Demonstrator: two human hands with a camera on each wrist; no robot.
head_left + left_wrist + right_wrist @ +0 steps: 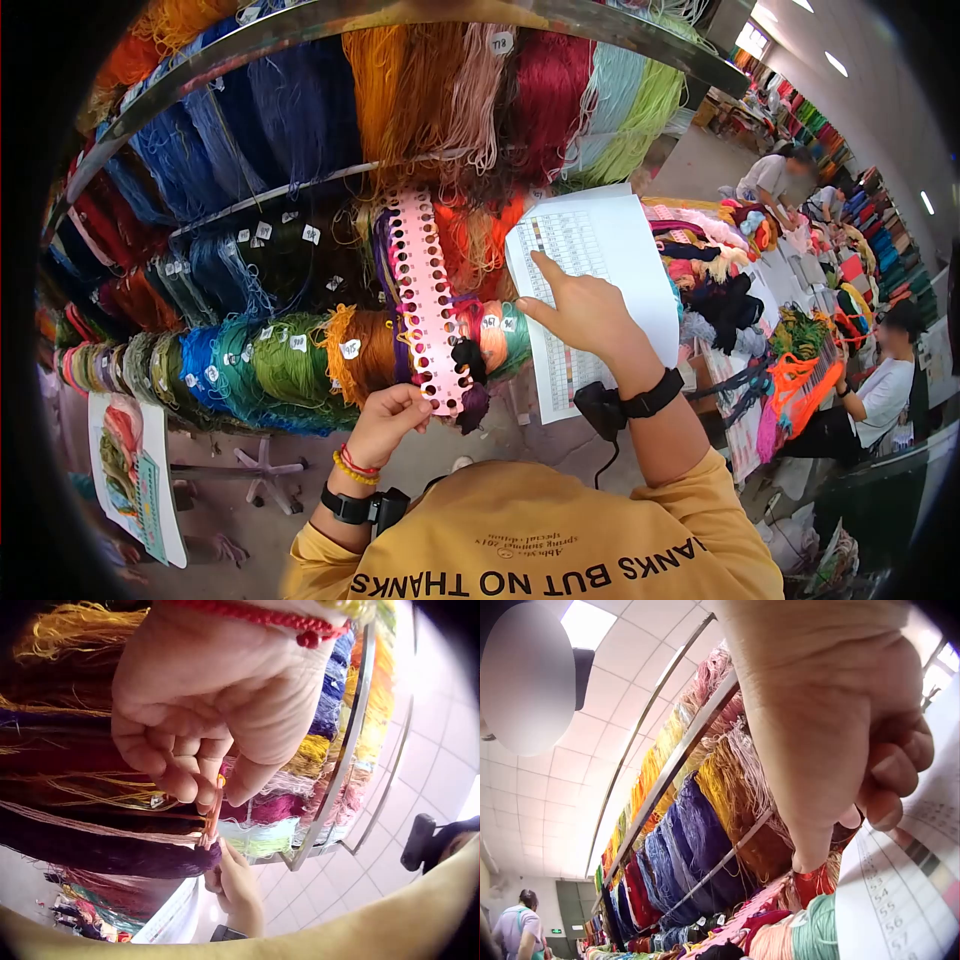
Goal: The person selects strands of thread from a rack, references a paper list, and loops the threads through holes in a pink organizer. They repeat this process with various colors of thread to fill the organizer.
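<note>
The entries on the white sheet (640, 265) are mostly too small to read, the right hand (585, 308) hides part of it, and the left hand (388, 425) covers a corner of the pink card (424, 300).

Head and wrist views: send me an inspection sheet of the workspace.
Surface: metal rack hung with thread skeins.
Job's things: pink holed card with threads; printed sheet beside it.
Clutter: mixed yarn heaped at right.
Grippers: left hand pinches card's lower end; right hand, index finger extended, over sheet.
Cables: black cable below right wrist.
Surroundings: seated person at right, others beyond.
</note>
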